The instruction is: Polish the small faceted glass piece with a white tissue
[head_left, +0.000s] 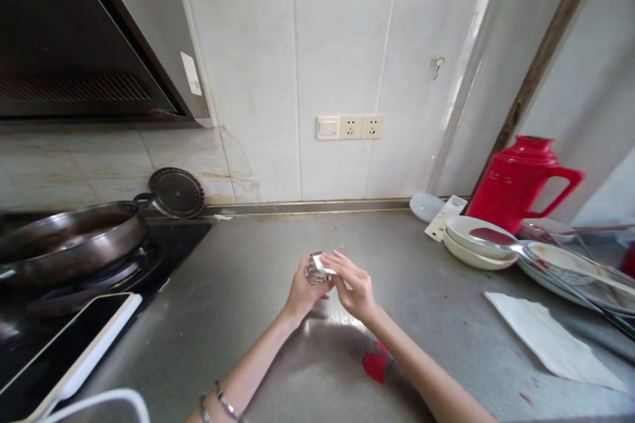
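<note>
Over the middle of the metal counter, my left hand (303, 291) is wrapped round a small glass (312, 273) that looks clear and patterned. My right hand (354, 285) meets it from the right, its fingers pressing a folded white tissue (322, 264) against the glass near its top. Fingers cover much of the glass, so its full shape is hidden. Both hands are closed and touch or nearly touch each other.
To the left, a steel pan (84, 244) sits on the black stove, near a phone-like white device (84, 350). At right stand a red thermos (516, 178), stacked bowls (476, 251), a power strip (445, 218) and a white paper towel (550, 337).
</note>
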`<state>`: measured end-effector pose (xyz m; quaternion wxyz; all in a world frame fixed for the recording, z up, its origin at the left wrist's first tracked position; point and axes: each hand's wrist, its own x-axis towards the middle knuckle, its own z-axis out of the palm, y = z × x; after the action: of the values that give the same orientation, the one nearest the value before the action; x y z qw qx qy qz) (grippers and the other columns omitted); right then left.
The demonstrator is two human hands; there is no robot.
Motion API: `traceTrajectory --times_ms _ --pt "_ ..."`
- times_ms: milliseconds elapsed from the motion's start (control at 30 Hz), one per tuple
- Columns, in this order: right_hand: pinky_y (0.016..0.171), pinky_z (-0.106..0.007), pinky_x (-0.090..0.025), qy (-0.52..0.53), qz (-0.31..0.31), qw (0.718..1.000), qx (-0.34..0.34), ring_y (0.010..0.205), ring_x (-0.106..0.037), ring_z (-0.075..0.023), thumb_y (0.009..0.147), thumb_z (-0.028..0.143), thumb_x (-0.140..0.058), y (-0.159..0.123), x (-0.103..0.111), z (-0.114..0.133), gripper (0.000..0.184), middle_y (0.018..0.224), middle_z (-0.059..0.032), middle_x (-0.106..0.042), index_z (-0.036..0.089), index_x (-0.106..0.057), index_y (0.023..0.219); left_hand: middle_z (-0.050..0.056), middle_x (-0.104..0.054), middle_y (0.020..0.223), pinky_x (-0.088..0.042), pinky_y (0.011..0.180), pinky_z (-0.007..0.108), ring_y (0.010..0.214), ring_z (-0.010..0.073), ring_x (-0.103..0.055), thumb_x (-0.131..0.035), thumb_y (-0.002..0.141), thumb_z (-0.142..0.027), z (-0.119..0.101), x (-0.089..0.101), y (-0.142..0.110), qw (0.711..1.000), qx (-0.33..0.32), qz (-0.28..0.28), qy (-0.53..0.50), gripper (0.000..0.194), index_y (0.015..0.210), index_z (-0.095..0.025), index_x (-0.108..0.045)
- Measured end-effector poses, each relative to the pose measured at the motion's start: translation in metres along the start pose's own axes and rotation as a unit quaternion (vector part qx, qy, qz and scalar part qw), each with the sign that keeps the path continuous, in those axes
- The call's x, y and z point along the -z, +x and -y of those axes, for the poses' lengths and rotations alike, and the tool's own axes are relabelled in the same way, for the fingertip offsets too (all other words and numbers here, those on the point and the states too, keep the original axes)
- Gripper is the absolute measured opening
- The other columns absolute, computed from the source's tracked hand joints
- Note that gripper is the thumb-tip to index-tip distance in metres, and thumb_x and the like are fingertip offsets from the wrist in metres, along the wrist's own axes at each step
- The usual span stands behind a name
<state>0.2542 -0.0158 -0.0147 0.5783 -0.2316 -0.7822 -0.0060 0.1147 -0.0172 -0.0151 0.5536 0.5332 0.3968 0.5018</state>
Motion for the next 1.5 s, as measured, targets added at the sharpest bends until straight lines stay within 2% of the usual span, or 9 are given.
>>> traceTrajectory --times_ms 267,467,567,733,867,1000,1200,1400,1500 --pt "0.096 -0.048 -0.050 -0.009 -0.019 1.000 -0.016 0.102 -0.066 -0.0226 0.088 0.009 -0.047 0.002 0.005 -0.004 0.037 0.105 -0.0066 -0.071 0.025 -0.061 0.118 0.002 -0.061 0.085 -0.054 0.052 0.024 0.074 0.0161 -0.060 -0.080 0.056 -0.037 -0.005 0.000 -0.002 0.999 0.010 -0.024 -0.022 0.059 0.105 -0.018 -0.053" --pt "0.097 -0.047 -0.050 -0.003 0.009 1.000 -0.006 0.104 -0.065 -0.0217 0.088 0.009 -0.047 0.001 0.002 0.000 0.038 0.108 -0.0054 -0.070 0.026 -0.060 0.119 0.004 -0.062 0.091 -0.055 0.053 0.026 0.077 0.0183 -0.061 -0.078 0.058 -0.038 -0.004 0.003 0.001 0.999 0.009 -0.028 -0.015 0.058 0.105 -0.018 -0.052" --pt "0.094 -0.044 -0.052 -0.012 -0.029 0.997 -0.070 0.097 -0.068 -0.0227 0.089 0.015 -0.048 0.003 0.001 -0.003 0.029 0.101 -0.0047 -0.072 0.025 -0.066 0.110 0.001 -0.058 0.084 -0.054 0.052 0.025 0.073 0.0160 -0.059 -0.078 0.058 -0.034 -0.004 0.001 -0.001 1.000 0.009 -0.020 -0.010 0.056 0.106 -0.018 -0.052" --pt "0.068 -0.030 -0.058 0.004 -0.038 0.975 -0.218 0.077 -0.071 -0.0227 0.090 0.030 -0.050 0.005 0.002 -0.011 0.024 0.083 -0.0043 -0.075 0.020 -0.072 0.090 0.000 -0.057 0.080 -0.054 0.053 0.026 0.068 0.0141 -0.058 -0.076 0.060 -0.031 -0.004 0.000 -0.003 0.999 0.023 0.004 -0.023 0.056 0.109 -0.018 -0.054" --pt "0.090 -0.038 -0.051 0.093 0.037 0.966 -0.239 0.104 -0.064 -0.0236 0.091 0.029 -0.047 0.006 0.003 -0.010 0.027 0.110 -0.0067 -0.069 0.021 -0.066 0.110 0.003 -0.062 0.081 -0.055 0.055 0.028 0.068 0.0164 -0.062 -0.076 0.061 -0.039 -0.005 0.009 0.004 0.999 0.035 0.010 -0.033 0.051 0.102 -0.014 -0.059" --pt "0.102 -0.041 -0.043 0.185 0.118 0.948 -0.229 0.126 -0.047 -0.0241 0.083 0.025 -0.059 0.007 0.003 -0.005 0.053 0.137 -0.0090 -0.048 0.025 -0.045 0.134 0.005 -0.066 0.087 -0.054 0.057 0.027 0.070 0.0164 -0.064 -0.077 0.061 -0.041 -0.007 0.018 0.011 0.999 0.035 0.018 -0.019 0.049 0.100 -0.015 -0.062" --pt "0.104 -0.041 -0.040 0.242 0.149 0.926 -0.248 0.132 -0.037 -0.0258 0.070 0.024 -0.073 -0.002 -0.007 -0.010 0.084 0.147 -0.0073 -0.033 0.031 -0.030 0.142 0.007 -0.066 0.087 -0.053 0.062 0.025 0.071 0.0157 -0.063 -0.074 0.066 -0.046 -0.001 0.017 0.014 0.999 0.037 0.012 -0.008 0.050 0.102 -0.013 -0.062" --pt "0.100 -0.043 -0.043 0.262 0.101 0.903 -0.326 0.124 -0.047 -0.0271 0.064 0.022 -0.075 -0.005 -0.009 -0.019 0.077 0.138 -0.0081 -0.047 0.027 -0.044 0.134 0.013 -0.065 0.102 -0.053 0.060 0.029 0.077 0.0207 -0.064 -0.075 0.063 -0.050 0.000 0.018 0.012 0.993 0.066 0.101 -0.013 0.065 0.114 -0.014 -0.055" --pt "0.092 -0.041 -0.049 0.290 0.078 0.877 -0.376 0.110 -0.058 -0.0257 0.063 0.023 -0.076 0.001 -0.004 -0.019 0.071 0.126 -0.0082 -0.057 0.023 -0.049 0.129 0.016 -0.060 0.117 -0.053 0.073 0.035 0.094 0.0261 -0.064 -0.081 0.058 -0.045 0.001 0.019 0.012 0.986 0.034 0.158 -0.035 0.088 0.131 -0.019 -0.040"
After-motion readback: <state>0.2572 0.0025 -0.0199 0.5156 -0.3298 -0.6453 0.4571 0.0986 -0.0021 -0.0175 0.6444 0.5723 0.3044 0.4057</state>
